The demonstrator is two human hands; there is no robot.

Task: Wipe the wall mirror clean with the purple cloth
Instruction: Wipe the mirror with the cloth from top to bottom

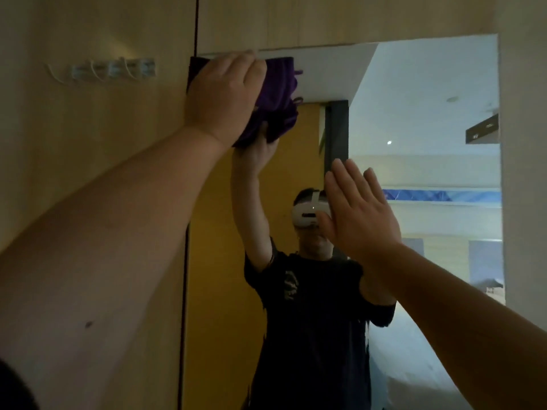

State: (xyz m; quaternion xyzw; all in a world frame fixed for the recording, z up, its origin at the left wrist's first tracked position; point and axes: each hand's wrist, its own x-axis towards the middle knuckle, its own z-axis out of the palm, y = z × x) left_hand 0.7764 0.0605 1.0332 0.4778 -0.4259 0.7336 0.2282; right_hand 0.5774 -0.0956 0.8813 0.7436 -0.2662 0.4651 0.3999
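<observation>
Mirror: tall frameless wall mirror (414,119) set in pale wooden panelling (88,143)
Cloth: bunched purple fabric cloth (278,96), pressed against glass at top left corner
Left hand (225,96): flat over cloth, fingers holding it to mirror
Right hand (358,208): fingers straight and close together, palm toward glass mid-mirror; contact unclear
Panelling: row of white wall hooks (112,69) left of mirror

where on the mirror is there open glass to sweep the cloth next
Open glass runs right of the purple cloth to the mirror frame's right edge, above the flat right hand. The top-left corner is crowded by the left hand and cloth.
</observation>
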